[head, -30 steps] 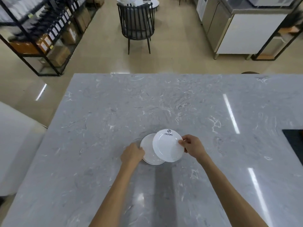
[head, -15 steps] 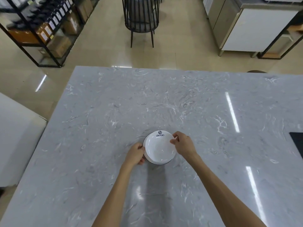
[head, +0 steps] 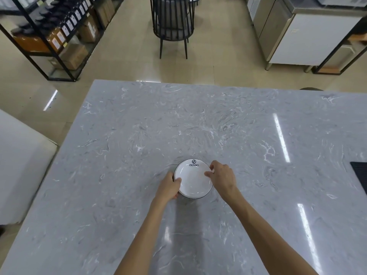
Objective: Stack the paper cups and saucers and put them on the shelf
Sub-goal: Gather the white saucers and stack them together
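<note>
A grey marbled surface [head: 198, 124] fills most of the view; its right and near edges are cut off by the frame. Beyond its far edge stand a black shelf [head: 49, 36] of bottles and boxes, partly cropped at the left, and a black chair [head: 171, 24] whose top is out of frame. The saucers [head: 193, 178] sit stacked toward the middle of the surface, nearer the near edge; only the white top one with a dark logo shows clearly, and how many lie under it cannot be told. Nothing rests inside it. The left hand [head: 168, 187] grips the stack's left rim, thumb on top. The right hand [head: 222, 178] pinches the right rim with thumb and fingertips.
</note>
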`<state>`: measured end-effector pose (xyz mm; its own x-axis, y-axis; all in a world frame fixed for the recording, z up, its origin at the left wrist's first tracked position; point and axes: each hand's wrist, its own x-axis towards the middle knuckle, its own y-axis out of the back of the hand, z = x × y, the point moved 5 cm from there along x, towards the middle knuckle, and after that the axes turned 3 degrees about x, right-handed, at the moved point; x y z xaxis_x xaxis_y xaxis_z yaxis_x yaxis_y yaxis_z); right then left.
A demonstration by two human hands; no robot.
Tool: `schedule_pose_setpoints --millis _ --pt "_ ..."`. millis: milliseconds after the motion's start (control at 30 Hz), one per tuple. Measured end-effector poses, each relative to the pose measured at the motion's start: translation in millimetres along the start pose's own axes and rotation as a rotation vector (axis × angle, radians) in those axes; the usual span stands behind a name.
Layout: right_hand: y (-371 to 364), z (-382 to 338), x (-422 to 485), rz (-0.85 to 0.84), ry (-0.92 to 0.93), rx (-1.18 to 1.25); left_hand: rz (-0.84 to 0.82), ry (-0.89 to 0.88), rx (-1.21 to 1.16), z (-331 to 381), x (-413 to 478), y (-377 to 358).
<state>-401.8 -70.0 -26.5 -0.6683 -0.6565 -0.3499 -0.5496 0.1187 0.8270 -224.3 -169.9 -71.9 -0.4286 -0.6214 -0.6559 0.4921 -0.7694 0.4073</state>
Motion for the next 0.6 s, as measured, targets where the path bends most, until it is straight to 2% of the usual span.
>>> schedule_pose_setpoints --millis 100,233,400,467,600 --pt "-1 5 -2 0.021 -0.017 0.069 -0.009 0.014 -0.026 0 -1 0" --pt "-6 20 -5 0.064 -0.110 0.307 0.037 0.035 -0.067 3 -2 0" --pt "-27 36 -11 -0.072 -0.212 0.588 0.152 -0.001 0.056 11 -5 -7" --pt "-33 38 -13 -0.073 -0.204 0.632 0.188 0.002 0.112 12 -6 -9" --pt "-36 40 -12 -0.067 -0.194 0.666 0.198 -0.004 0.061 12 -7 -10"
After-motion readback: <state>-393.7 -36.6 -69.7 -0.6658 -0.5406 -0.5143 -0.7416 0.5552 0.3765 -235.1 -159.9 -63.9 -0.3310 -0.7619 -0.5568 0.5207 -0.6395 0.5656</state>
